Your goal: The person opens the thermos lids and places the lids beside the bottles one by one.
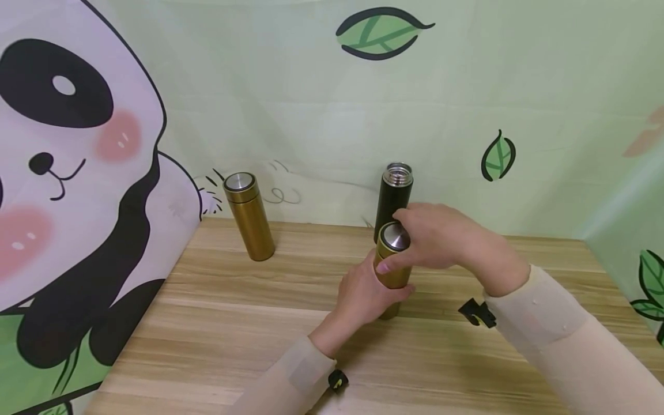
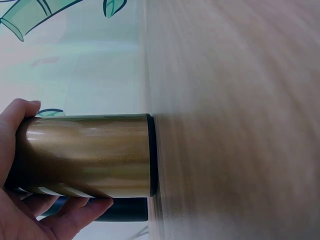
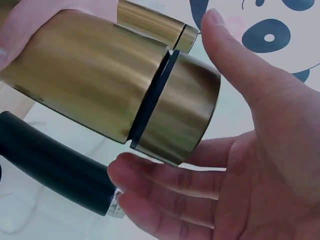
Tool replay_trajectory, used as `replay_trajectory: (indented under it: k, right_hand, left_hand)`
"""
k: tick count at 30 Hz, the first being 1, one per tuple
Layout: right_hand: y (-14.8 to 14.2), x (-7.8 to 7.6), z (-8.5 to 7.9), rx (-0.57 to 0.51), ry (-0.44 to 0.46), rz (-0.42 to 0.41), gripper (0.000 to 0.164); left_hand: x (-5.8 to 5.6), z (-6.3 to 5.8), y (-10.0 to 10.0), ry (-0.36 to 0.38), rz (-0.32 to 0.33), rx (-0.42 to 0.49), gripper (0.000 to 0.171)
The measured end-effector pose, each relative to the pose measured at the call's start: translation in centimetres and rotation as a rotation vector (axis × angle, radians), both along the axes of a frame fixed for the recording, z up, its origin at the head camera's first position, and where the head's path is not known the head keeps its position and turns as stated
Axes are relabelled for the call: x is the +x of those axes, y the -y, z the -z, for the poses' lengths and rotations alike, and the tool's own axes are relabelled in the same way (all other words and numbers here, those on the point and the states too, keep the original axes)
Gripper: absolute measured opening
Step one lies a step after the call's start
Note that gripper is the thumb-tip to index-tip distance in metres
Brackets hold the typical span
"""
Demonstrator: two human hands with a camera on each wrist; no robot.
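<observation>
A gold thermos (image 1: 394, 278) stands upright on the wooden table, its dark base touching the surface in the left wrist view. My left hand (image 1: 363, 293) grips it round the body, thumb on one side and fingers on the other. Around its gold lid (image 3: 182, 105) is my right hand (image 1: 441, 236), with the thumb apart from the lid and the fingers loosely bent along the other side. Whether those fingertips touch the lid I cannot tell. The lid sits on the thermos, slightly askew, with a dark band showing beneath it.
Just behind stands a black thermos (image 1: 392, 199) without a lid, its steel threaded neck exposed. A second gold thermos (image 1: 251, 222), lid on, stands at the back left. A cloth backdrop (image 1: 290, 115) with a panda and leaves rises along the table's (image 1: 218, 323) back edge.
</observation>
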State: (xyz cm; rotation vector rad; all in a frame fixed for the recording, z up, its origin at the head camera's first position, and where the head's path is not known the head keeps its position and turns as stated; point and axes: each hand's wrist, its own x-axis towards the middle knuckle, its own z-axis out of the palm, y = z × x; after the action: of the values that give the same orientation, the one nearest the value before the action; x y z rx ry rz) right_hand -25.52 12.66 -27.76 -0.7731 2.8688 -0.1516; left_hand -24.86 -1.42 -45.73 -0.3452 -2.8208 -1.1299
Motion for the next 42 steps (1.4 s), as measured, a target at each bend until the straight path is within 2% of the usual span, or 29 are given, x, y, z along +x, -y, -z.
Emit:
replay_trajectory:
  k: [5,12,22,30,42]
  right_hand:
    - [0.4,0.2,-0.2,0.017,-0.017,0.028,0.071]
    - [0.7,0.5,-0.4,0.024,-0.027,0.056,0.068]
    - [1.5,0.6,-0.4,0.041,-0.07,0.09,0.063]
    - [1.8,0.6,0.0,0.043,-0.094,0.083,0.051]
    - [1.5,0.6,-0.3,0.042,-0.07,0.046,0.049]
  left_hand:
    - [0.0,0.1,0.0,0.022,-0.001,0.037,0.078]
    - [0.2,0.1,0.2,-0.011,0.012,0.073,0.075]
    - [0.4,0.1,0.2,0.01,-0.001,0.049,0.081]
    - [0.2,0.0,0.2,0.026,-0.003,0.057,0.077]
    - [0.1,0.0,0.1,0.007,0.006,0.032,0.078]
